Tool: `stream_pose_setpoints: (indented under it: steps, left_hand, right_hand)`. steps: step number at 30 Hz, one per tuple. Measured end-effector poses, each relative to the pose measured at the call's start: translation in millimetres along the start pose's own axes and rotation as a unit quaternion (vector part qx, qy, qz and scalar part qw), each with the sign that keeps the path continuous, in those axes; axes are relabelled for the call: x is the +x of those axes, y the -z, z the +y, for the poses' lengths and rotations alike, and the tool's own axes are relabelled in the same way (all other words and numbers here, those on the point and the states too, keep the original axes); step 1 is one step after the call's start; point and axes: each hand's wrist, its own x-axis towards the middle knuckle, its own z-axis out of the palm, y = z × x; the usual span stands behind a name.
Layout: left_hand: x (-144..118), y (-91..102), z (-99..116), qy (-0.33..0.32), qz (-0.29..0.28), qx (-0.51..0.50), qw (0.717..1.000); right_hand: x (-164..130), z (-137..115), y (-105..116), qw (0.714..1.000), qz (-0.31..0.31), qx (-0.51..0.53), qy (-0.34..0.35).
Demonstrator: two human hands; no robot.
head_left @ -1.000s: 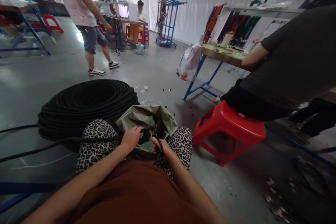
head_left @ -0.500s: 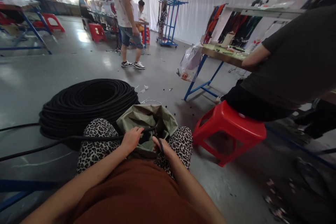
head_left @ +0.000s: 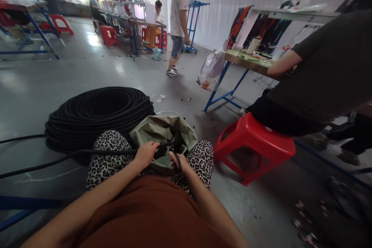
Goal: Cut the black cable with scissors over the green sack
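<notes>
I sit with leopard-print trousers and a green bag (head_left: 162,133) between my knees. My left hand (head_left: 145,153) grips a black cable (head_left: 75,154) that runs off to the left across my left knee. My right hand (head_left: 178,162) holds a loop of the same black cable just over the bag's mouth. The two hands are a short distance apart. A large coil of black cable (head_left: 99,114) lies on the floor in front of my left knee.
A person in a dark shirt sits on a red stool (head_left: 255,143) at my right, at a blue-legged table (head_left: 247,64) with a plastic bag (head_left: 212,69) hanging from it. Another person (head_left: 178,23) walks across the grey floor ahead. Blue frame (head_left: 26,205) at lower left.
The walking person has crossed from left toward the right. My hands keep their hold on the cable and have hardly moved.
</notes>
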Motion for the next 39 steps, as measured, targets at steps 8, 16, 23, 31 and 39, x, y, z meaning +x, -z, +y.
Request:
stream_pose_setpoints:
  steps: [8, 16, 23, 31, 39]
  left_hand:
    - [1.9, -3.7, 3.2, 0.017, -0.016, -0.009, 1.0]
    - [6.6, -2.0, 9.6, 0.029, -0.029, -0.006, 0.999]
    - [10.4, -1.5, 9.9, 0.029, -0.06, 0.026, 0.997]
    - [11.9, -4.2, 5.7, 0.039, -0.079, 0.037, 0.995]
    - [11.5, -5.3, 4.6, 0.035, -0.09, 0.05, 0.994]
  right_hand:
    - [-8.1, -4.1, -2.0, 0.998, 0.021, -0.067, 0.0]
    - [-3.4, -1.1, -2.2, 0.995, 0.042, -0.093, -0.008]
    - [-11.9, -10.7, -2.0, 0.99, 0.027, -0.129, -0.04]
    - [-13.4, -12.0, -4.2, 0.988, 0.019, -0.141, -0.065]
    - [-12.8, -12.6, -2.6, 0.988, 0.003, -0.144, -0.06]
